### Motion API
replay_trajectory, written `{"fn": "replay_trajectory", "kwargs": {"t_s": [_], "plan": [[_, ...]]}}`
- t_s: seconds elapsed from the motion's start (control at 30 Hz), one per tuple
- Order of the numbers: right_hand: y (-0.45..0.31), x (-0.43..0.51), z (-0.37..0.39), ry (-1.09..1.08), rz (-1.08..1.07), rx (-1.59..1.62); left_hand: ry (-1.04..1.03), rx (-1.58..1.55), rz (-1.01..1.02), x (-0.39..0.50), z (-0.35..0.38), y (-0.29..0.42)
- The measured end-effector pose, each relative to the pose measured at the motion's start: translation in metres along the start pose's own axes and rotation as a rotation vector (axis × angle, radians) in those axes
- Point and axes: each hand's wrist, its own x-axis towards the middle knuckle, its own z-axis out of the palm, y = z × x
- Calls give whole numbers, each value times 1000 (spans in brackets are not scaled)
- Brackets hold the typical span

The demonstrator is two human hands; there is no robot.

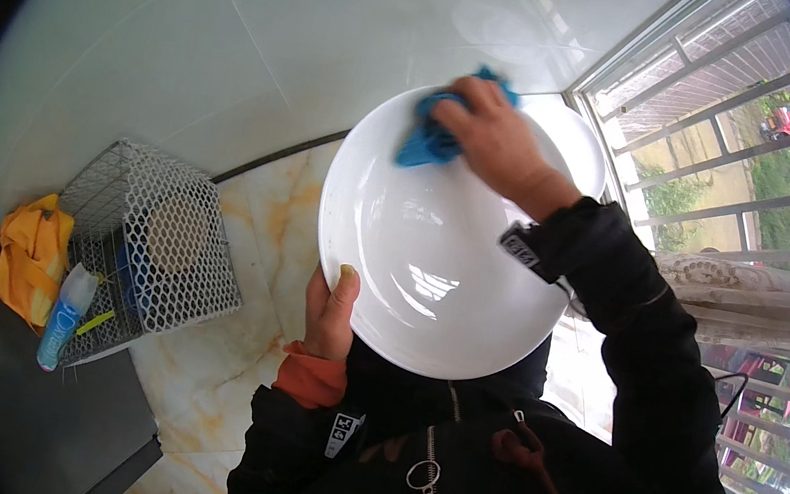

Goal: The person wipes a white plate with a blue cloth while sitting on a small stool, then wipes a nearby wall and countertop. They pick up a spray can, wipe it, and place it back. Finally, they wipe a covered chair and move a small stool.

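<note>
A large, glossy white dish [432, 252], round and shallow like a basin, is held up in front of my body. My left hand [331, 312] grips its lower left rim, thumb on the inner side and fingers behind. In my right hand [494, 136] is a crumpled blue cloth [431, 138], pressed against the upper inside of the dish near the rim. Part of the cloth sticks out beyond the far edge. Behind the dish at the upper right, another white round piece [579, 148] shows, mostly hidden.
A wire mesh basket [167, 306] stands left on the marbled tile floor [233, 376], with a spray can [65, 322] and a yellow cloth [30, 256] at its side. A tiled wall [243, 36] rises ahead. A barred window [740, 159] with a lace curtain [751, 297] is at right.
</note>
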Motion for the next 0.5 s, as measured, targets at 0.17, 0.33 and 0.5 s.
{"fn": "replay_trajectory", "kwargs": {"t_s": [0.17, 0.33, 0.5], "plan": [[13, -88, -47, -376, 310, -200, 1, 45, 40, 1, 0, -1], [-74, -145, -75, -709, 234, 121, -15, 32, 37, 1, -1, -2], [-139, -100, -40, -420, -33, 566, -30, -55, 43, 1, -1, -3]]}}
